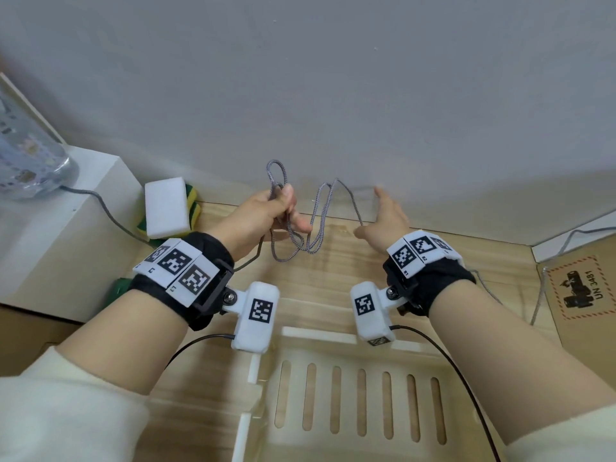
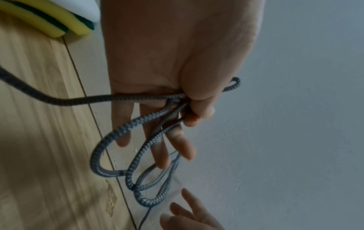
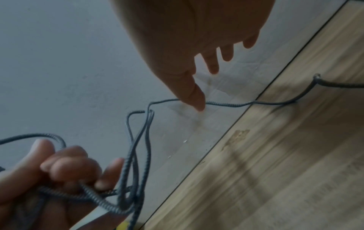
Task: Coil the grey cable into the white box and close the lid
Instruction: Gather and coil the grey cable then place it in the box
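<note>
My left hand (image 1: 266,215) pinches the grey cable (image 1: 313,228) between thumb and forefinger, above the wooden table (image 1: 333,295) and close to the grey wall (image 1: 333,78). The other fingers (image 2: 163,154) of that hand lie nearly straight in the left wrist view. Several loops of cable hang below the pinch; one small loop stands up above the thumb. One strand runs back from the left hand toward the white block (image 1: 66,228) beyond the left wrist.

My right hand (image 1: 386,218) is spread, fingers straight and apart, and holds nothing. In the right wrist view its forefinger (image 3: 194,95) crosses in front of a single strand of cable; I cannot tell whether it touches. From there the strand runs on to the table by the wall, then away past the right wrist.

The white box (image 1: 350,395), slotted, sits on the table nearer to me than both hands, between the forearms. No cable lies in the part of it I see. I cannot make out the lid.

A white sponge (image 1: 166,208) lies on a yellow-and-green sponge (image 1: 193,208) beyond the left hand, against the wall. A cardboard box (image 1: 583,295) with a printed label stands outboard of the right wrist.
</note>
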`<action>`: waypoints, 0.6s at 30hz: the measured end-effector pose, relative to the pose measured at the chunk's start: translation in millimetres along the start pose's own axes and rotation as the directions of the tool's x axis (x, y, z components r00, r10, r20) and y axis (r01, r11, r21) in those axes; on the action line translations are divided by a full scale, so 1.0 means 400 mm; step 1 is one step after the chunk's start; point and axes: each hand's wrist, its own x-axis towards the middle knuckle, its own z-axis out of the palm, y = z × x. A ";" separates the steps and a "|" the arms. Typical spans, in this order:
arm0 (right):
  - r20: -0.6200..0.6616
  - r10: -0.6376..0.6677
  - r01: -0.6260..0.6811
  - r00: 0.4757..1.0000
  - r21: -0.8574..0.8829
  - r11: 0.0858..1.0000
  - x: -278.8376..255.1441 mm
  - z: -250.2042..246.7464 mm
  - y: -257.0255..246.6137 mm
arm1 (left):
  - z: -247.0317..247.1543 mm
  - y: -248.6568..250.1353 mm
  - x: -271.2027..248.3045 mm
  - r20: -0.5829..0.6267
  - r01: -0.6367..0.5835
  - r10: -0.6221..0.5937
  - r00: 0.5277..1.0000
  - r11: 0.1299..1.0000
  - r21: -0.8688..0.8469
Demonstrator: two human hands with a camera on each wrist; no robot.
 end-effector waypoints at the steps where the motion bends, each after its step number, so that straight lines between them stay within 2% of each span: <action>1: 0.038 0.008 -0.009 0.999 0.028 1.000 0.005 0.003 0.006 | 0.000 0.000 0.001 -0.002 -0.002 0.002 1.000 1.000 -0.013; 4: 0.095 -0.013 0.002 0.995 0.123 0.992 0.012 0.020 0.010 | 0.006 0.005 0.003 0.003 0.008 -0.008 1.000 1.000 -0.027; 8: 0.136 -0.057 0.034 0.989 0.164 0.986 0.019 0.043 -0.004 | 0.015 0.014 -0.003 0.057 0.042 -0.041 0.998 0.999 -0.033; 12: 0.124 0.016 -0.021 0.992 0.039 0.999 0.033 0.052 0.001 | 0.015 0.022 -0.017 0.085 0.038 -0.043 0.995 0.998 0.057; 14: 0.172 0.045 -0.040 0.984 -0.030 0.999 0.037 0.049 0.016 | 0.013 0.026 -0.019 0.086 0.040 -0.046 0.995 0.996 0.074; 16: 0.239 -0.009 0.003 0.971 0.024 1.000 0.029 0.049 0.020 | 0.011 0.028 -0.018 0.071 0.044 -0.050 0.996 0.995 0.091; 18: 0.240 -0.096 0.055 0.966 0.171 0.984 0.016 0.053 0.017 | 0.011 0.026 -0.013 0.029 0.040 -0.045 0.999 0.989 0.146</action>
